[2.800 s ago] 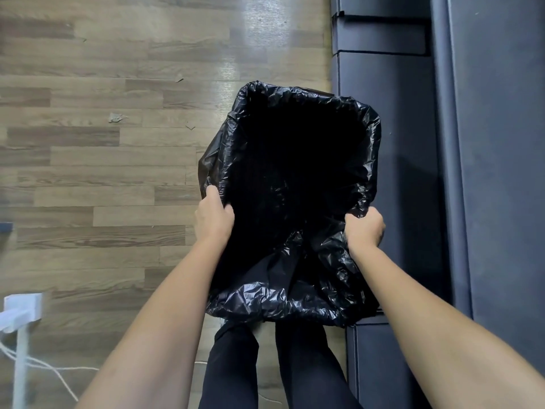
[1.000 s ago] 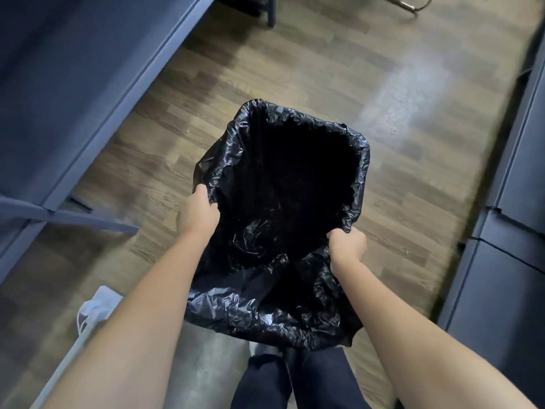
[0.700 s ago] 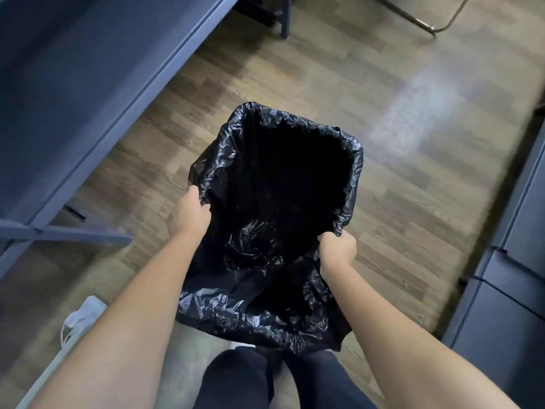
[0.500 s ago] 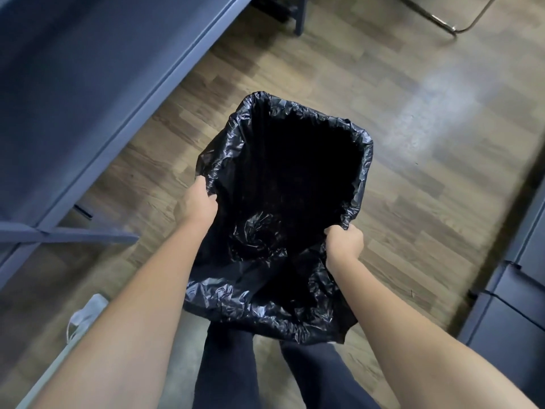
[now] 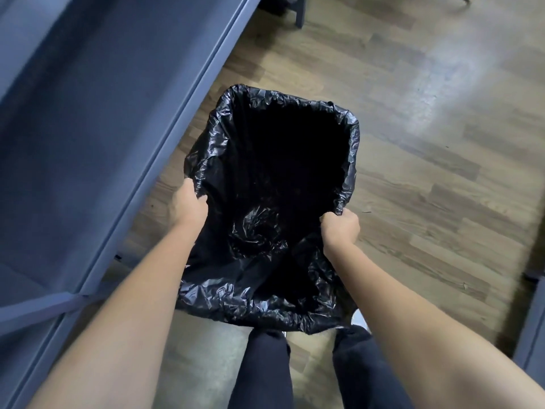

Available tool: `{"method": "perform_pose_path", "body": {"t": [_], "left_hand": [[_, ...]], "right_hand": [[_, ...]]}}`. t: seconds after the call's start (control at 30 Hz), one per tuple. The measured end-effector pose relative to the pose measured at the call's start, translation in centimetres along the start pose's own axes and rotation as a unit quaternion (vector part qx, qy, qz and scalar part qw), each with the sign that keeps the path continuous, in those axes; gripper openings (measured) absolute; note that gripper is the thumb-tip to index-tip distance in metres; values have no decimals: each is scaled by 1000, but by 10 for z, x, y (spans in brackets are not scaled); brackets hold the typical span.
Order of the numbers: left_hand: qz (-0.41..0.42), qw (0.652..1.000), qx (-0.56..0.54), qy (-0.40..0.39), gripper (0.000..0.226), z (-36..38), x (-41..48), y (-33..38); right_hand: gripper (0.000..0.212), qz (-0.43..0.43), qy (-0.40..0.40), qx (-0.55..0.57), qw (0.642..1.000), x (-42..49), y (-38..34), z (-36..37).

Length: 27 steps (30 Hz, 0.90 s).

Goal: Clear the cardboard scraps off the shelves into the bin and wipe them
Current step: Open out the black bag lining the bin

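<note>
The person is holding a bin (image 5: 352, 154) out in front of the body, above the wood-pattern floor (image 5: 436, 178). A crinkled black liner (image 5: 250, 302) is covering the bin's rim and walls, and the mouth is facing up toward the camera. The inside is too dark to show what is lying in it.

The left hand (image 5: 188, 206) is gripping the bin's left edge, with its fingers curling over the liner and mostly hidden behind the plastic. The right hand (image 5: 340, 228) is gripping the right edge nearer the person, its fingers (image 5: 331, 221) closing tightly into a fist round a bunch of liner. Both forearms are reaching forward from the bottom corners of the view.

Left of the bin, a blue-grey shelf (image 5: 103, 128) is running diagonally, its front edge passing just beside the bin's left wall; the surface in view is blurred. Below the bin, the person's legs (image 5: 262, 370) in dark trousers are showing, and a pale shoe tip (image 5: 360, 318) is peeking out beside the bin's lower right corner. Well to the right of the bin, part of another blue-grey unit (image 5: 530, 335) is standing at the frame's edge.
</note>
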<state>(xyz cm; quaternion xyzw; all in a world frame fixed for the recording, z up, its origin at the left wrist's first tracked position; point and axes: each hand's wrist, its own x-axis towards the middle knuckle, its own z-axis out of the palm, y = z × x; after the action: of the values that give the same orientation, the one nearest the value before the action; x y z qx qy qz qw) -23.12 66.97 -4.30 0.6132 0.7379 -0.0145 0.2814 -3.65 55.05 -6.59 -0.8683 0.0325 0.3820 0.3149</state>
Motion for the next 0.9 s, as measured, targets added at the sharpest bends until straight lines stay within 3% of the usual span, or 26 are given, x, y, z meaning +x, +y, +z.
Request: {"method": "perform_pose_path", "body": {"t": [0.67,0.9], "left_hand": [[14,999,40,-3,17,-21,76,-44],[21,990,139,-7,26,-23,71,-48]], "right_hand": [[24,13,7,5,1000,-9,-11,91],[13,16,5,-40,999,-21,-11,87]]}}
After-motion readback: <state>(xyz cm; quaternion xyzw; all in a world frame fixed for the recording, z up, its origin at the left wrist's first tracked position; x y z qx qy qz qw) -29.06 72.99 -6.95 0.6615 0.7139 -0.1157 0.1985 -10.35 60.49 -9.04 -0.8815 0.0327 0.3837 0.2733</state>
